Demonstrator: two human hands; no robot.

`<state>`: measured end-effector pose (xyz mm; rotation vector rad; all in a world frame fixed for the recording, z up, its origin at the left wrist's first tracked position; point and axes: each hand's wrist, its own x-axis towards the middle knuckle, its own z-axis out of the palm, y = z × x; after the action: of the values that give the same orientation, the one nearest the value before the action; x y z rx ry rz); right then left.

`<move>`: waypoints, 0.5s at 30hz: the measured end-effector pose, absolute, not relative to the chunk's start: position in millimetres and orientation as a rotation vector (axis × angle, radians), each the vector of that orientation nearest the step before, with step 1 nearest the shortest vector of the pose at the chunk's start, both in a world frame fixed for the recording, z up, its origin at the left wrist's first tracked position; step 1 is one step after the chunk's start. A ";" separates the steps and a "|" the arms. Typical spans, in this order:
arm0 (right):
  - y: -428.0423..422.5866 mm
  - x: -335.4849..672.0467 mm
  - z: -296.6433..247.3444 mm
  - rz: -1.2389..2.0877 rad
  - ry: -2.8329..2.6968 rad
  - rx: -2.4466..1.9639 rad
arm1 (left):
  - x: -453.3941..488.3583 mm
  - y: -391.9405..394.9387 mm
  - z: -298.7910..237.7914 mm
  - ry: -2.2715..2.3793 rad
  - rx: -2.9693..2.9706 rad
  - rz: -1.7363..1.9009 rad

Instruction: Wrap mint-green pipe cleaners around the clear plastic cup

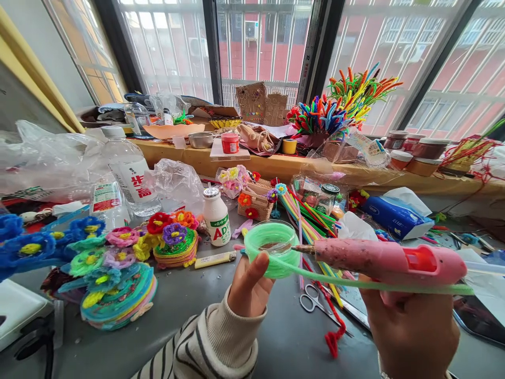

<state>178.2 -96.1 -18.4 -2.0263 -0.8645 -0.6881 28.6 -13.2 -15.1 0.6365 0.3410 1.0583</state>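
Observation:
My left hand (252, 287) is closed around a small clear cup (290, 236) wound with light green pipe cleaner (262, 242), held above the table. From the coil, a loose length of the green pipe cleaner runs right, passing below the glue gun. My right hand (414, 321) grips a pink hot glue gun (394, 260), its stained nozzle pointing left at the cup's rim. Whether the nozzle touches the cup I cannot tell. Below them on the table lie scissors (311, 300) and a bent red pipe cleaner (333, 337).
Pipe-cleaner flowers (100, 279) stand at left, near a white drink bottle (216, 218) and a yellow lighter (215, 259). Behind are a small flower basket (256, 200) and loose pipe cleaners (319, 216). A blue tissue pack (398, 213) lies right. Jars (432, 147) line the sill.

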 end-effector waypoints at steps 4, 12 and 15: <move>-96.1 179.1 -19.4 -0.696 -0.861 -2.032 | 28.5 -12.9 -15.6 0.338 0.650 1.062; -95.0 178.0 -18.7 -0.721 -0.832 -2.034 | 29.6 -14.3 -10.4 0.302 0.644 1.064; -94.5 177.2 -19.2 -0.729 -0.817 -2.039 | 30.3 -14.5 -9.8 0.279 0.642 1.071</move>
<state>177.2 -94.5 -19.2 -2.0388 -0.8173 -0.7295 30.3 -14.5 -9.8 0.6420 0.2792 1.0710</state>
